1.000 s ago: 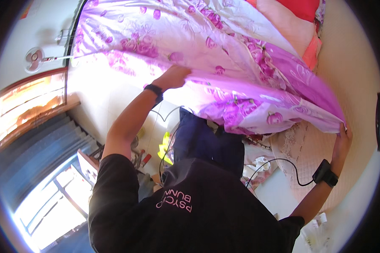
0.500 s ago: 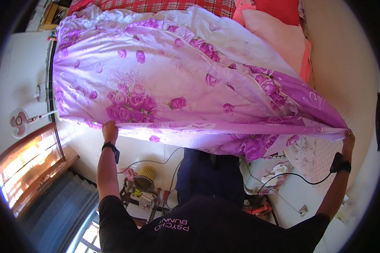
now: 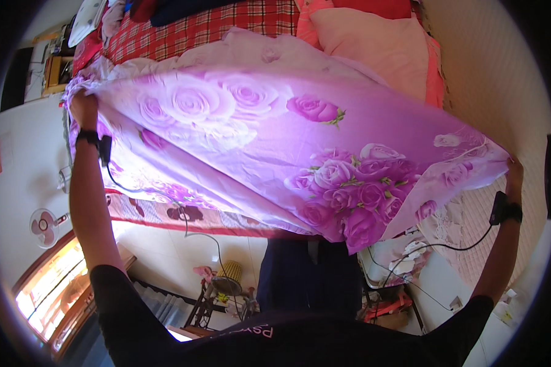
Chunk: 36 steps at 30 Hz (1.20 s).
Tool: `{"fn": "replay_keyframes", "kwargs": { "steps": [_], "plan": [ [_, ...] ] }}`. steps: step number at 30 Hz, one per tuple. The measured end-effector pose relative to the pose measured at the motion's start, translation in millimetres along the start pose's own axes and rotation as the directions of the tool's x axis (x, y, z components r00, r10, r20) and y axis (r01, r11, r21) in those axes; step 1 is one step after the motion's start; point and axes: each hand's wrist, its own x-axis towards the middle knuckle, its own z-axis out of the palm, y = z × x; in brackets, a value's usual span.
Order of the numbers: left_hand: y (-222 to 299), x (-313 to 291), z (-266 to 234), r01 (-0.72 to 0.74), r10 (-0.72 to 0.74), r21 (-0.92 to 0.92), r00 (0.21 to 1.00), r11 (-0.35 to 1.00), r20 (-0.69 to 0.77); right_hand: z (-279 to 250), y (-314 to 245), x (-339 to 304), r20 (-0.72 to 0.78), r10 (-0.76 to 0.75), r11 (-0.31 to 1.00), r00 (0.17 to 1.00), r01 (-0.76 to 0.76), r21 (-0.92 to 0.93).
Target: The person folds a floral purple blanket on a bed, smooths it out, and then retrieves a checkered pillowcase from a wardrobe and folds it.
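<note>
A large purple and white bed sheet (image 3: 245, 140) printed with roses stretches across the bed between my two hands. My left hand (image 3: 83, 110) is closed on its bunched far-left part, arm reaching forward. Out at the right, my right hand (image 3: 514, 174) grips a corner of the sheet, holding that end raised and taut. Diagonal folds run from the left hand down to the near edge, which hangs close in front of my legs. Each wrist wears a dark strap with a small device and a cable.
Under the sheet lies a bed with a red plaid cover (image 3: 208, 30) and a patterned near side (image 3: 147, 211). A pink pillow (image 3: 367, 46) rests at the far right. A white fan (image 3: 44, 226) stands left. Below are a yellow basket (image 3: 229, 275) and a patterned stool (image 3: 392, 257).
My left hand has moved forward and left, carrying the sheet's edge away from me and uncovering the bed's near side and more plaid. My right hand has stayed at its corner, slightly lower.
</note>
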Motion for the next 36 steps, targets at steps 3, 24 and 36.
{"fn": "replay_keyframes", "kwargs": {
  "steps": [3,24,36],
  "plan": [
    [43,51,55,-0.025,0.022,0.04,0.998,0.999,0.061,-1,11,-3,0.0,0.034,0.993,0.999,-0.033,0.11],
    [202,-63,215,0.707,-0.097,-0.696,0.707,0.124,0.7,-16,80,81,-0.134,-0.17,0.95,0.976,0.126,-0.285],
    [368,-329,114,-0.221,0.504,-0.674,0.825,0.705,0.256,66,5,110,-0.227,-0.498,0.469,0.837,0.04,-0.882]
  ]
}}
